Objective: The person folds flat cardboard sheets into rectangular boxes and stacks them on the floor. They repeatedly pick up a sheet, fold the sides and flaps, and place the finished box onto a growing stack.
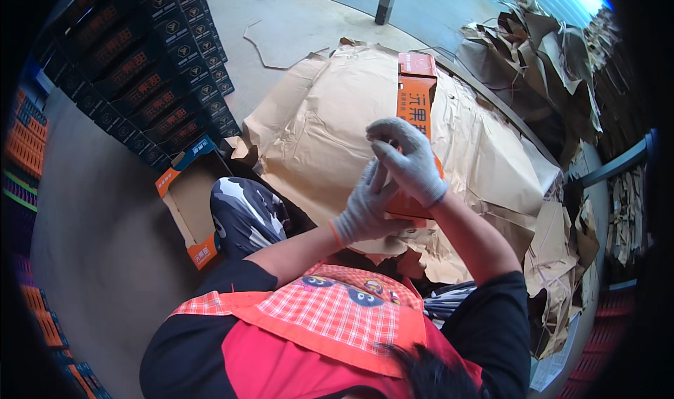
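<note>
Both my hands wear pale grey knitted gloves and meet in front of my chest, above an orange carton (pixel 415 104). My left hand (pixel 368 204) lies lower, its fingers stretched up beside the right palm and its thumb side near the carton's lower part. Just above it, my right hand (pixel 411 162) curls its fingers and thumb inward; anything inside them is hidden. The carton rests upright-long on a mound covered with brown paper (pixel 330 118). My gloves and right wrist cover its middle.
Dark printed cartons (pixel 151 69) rise in a tall stack at the left. An open orange and blue carton (pixel 193 202) sits beside my left knee. Crumpled brown paper (pixel 526 62) heaps at the far right, near a blue metal bar (pixel 614 167). Orange crates (pixel 27 146) stand far left.
</note>
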`<state>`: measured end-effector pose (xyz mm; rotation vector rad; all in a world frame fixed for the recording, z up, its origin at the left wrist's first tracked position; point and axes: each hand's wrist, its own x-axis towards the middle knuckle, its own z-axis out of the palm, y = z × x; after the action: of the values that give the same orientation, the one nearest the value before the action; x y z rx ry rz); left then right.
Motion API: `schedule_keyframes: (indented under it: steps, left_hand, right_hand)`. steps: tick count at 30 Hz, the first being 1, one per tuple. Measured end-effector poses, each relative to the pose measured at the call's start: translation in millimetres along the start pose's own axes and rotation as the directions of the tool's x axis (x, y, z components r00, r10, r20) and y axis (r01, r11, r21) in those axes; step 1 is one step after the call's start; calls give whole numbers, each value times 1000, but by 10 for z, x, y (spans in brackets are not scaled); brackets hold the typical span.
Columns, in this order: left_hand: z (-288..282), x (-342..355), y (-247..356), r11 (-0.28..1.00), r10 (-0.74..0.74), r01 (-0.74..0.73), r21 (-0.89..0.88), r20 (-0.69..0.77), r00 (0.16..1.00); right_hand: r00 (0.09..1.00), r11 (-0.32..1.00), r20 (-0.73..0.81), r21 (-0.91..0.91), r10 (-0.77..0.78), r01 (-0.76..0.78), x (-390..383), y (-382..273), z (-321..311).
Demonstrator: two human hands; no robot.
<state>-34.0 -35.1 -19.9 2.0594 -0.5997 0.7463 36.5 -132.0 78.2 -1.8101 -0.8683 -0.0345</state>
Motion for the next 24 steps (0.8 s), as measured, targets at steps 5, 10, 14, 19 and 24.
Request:
schedule_keyframes:
  steps: [5, 10, 14, 19, 24]
  left_hand:
    - [-1131, -127, -362, 932, -216, 149, 331, 174, 961]
    - [-2001, -689, -483, 876, -402, 441, 198, -205, 892]
    - [-2235, -1595, -684, 664, -355, 642, 384, -593, 723]
    - [-1784, -2753, -862, 188, -864, 719, 669, -235, 445]
    - [-1416, -3280, -1081, 179, -936, 681, 710, -89, 340]
  right_hand:
    - [999, 999, 5, 0, 49, -49, -394, 402, 95]
    - [819, 735, 370, -672, 438, -90, -703, 1097, 895]
    - [944, 747, 232, -665, 233, -21, -340, 1196, 1056]
    - [910, 954, 285, -101, 301, -284, 574, 483, 580]
    - [715, 981, 699, -144, 8, 130, 1073, -664, 819]
